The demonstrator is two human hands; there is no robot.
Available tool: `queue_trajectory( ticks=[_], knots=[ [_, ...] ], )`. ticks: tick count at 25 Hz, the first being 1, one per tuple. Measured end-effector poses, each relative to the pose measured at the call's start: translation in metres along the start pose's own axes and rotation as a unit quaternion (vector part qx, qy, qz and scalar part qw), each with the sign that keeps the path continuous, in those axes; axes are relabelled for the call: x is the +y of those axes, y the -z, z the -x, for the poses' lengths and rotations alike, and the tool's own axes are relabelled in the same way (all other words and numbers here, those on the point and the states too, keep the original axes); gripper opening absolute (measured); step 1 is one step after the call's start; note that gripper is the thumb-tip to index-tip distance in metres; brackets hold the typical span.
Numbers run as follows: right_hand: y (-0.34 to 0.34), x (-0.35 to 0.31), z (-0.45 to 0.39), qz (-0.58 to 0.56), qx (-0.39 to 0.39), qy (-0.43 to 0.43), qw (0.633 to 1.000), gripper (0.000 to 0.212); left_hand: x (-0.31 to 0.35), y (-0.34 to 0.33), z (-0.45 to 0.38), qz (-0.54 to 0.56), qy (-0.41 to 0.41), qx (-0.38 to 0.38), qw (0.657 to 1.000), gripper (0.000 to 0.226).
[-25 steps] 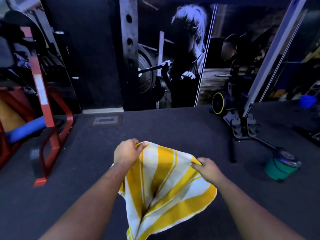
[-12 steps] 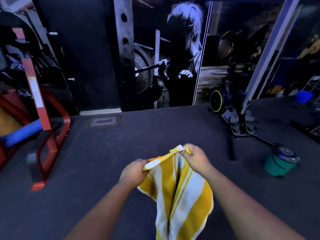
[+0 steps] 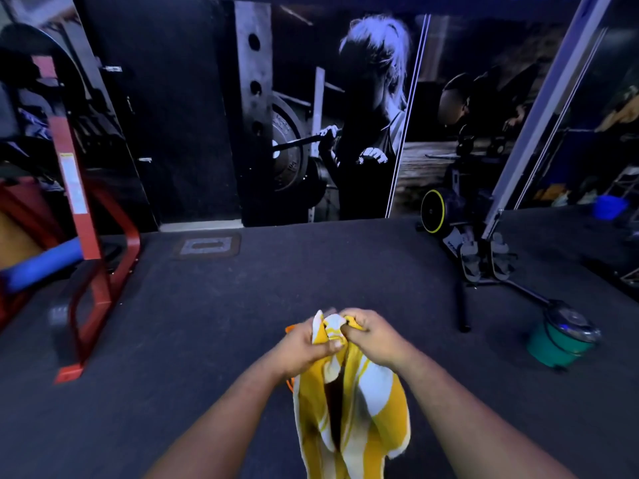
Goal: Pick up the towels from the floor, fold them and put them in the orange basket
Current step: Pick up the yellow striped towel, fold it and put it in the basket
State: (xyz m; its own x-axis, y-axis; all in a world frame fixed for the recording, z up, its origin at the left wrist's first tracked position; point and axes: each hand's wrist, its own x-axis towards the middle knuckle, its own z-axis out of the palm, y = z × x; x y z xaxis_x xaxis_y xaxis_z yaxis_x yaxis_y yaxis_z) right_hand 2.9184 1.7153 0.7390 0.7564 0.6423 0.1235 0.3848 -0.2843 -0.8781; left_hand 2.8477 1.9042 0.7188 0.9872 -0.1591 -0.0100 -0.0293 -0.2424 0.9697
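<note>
A yellow-and-white striped towel hangs folded in half in front of me, above the dark floor. My left hand and my right hand are side by side at its top edge, each pinching a corner, and the two corners meet between them. A thin sliver of orange shows just behind my left hand; it may be the orange basket, but the towel and my arms hide the rest.
A red metal rack with a blue foam roller stands at the left. A black exercise machine stands at the right, with a teal bucket nearer me. A wall poster closes the far side.
My hands came together from about a towel's width apart, bringing the two top corners together. The towel went from spread open to doubled and hanging narrow.
</note>
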Motion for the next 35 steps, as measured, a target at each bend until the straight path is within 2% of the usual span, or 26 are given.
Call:
queue_trajectory(
  ticks=[1, 3, 5, 8, 9, 11, 12, 14, 16, 18, 20, 23, 27, 29, 31, 35],
  knots=[
    [0.000, -0.005, 0.000, -0.006, 0.000, 0.008, 1.000, 0.009, 0.004, -0.001, -0.002, -0.007, 0.009, -0.030, 0.999, 0.021],
    [0.007, -0.005, 0.002, -0.018, 0.033, 0.001, 0.999, 0.012, 0.005, 0.003, -0.005, 0.005, 0.001, 0.006, 1.000, 0.010],
    [0.017, 0.004, 0.010, 0.000, 0.030, -0.053, 0.998, 0.018, 0.002, 0.012, -0.006, 0.034, -0.002, 0.117, 0.992, 0.013],
    [0.031, 0.035, 0.029, 0.175, -0.036, -0.131, 0.975, 0.030, -0.005, 0.033, -0.009, 0.087, 0.053, 0.274, 0.956, 0.013],
    [0.034, 0.043, 0.036, 0.181, -0.032, -0.155, 0.971, 0.031, -0.009, 0.041, -0.010, 0.112, 0.074, 0.317, 0.939, 0.014],
    [0.038, 0.054, 0.049, 0.095, 0.011, -0.164, 0.982, 0.027, -0.018, 0.054, -0.008, 0.136, 0.109, 0.370, 0.912, 0.015],
    [0.039, 0.057, 0.052, 0.020, 0.048, -0.163, 0.985, 0.027, -0.021, 0.056, -0.006, 0.125, 0.121, 0.368, 0.913, 0.015],
    [0.038, 0.049, 0.053, -0.125, 0.114, -0.162, 0.972, 0.019, -0.023, 0.053, -0.004, 0.094, 0.126, 0.316, 0.936, 0.015],
    [0.033, 0.039, 0.048, -0.209, 0.124, -0.170, 0.955, 0.008, -0.020, 0.042, -0.007, 0.065, 0.112, 0.279, 0.951, 0.025],
    [0.023, 0.032, 0.042, -0.216, 0.119, -0.195, 0.949, 0.014, -0.011, 0.031, -0.011, 0.021, 0.102, 0.298, 0.949, 0.040],
    [0.012, 0.032, 0.039, -0.207, 0.160, -0.206, 0.943, 0.015, -0.005, 0.022, -0.014, -0.006, 0.101, 0.343, 0.934, 0.041],
    [0.003, 0.030, 0.034, -0.166, 0.236, -0.174, 0.942, 0.018, -0.004, 0.012, -0.009, 0.050, 0.100, 0.365, 0.924, 0.034],
    [-0.007, 0.021, 0.022, -0.088, 0.265, -0.156, 0.947, 0.019, -0.008, 0.008, -0.004, 0.130, 0.132, 0.389, 0.902, 0.024],
    [-0.012, 0.019, 0.019, -0.089, 0.253, -0.168, 0.949, 0.032, -0.013, 0.007, -0.001, 0.093, 0.104, 0.376, 0.916, 0.012],
    [-0.022, 0.019, 0.014, -0.121, 0.210, -0.170, 0.955, 0.044, -0.020, 0.008, 0.005, 0.063, 0.067, 0.355, 0.930, 0.023],
    [-0.045, 0.006, 0.007, -0.197, 0.121, -0.186, 0.955, 0.022, -0.021, 0.008, 0.017, 0.082, 0.035, 0.340, 0.936, 0.025]
  ],
)
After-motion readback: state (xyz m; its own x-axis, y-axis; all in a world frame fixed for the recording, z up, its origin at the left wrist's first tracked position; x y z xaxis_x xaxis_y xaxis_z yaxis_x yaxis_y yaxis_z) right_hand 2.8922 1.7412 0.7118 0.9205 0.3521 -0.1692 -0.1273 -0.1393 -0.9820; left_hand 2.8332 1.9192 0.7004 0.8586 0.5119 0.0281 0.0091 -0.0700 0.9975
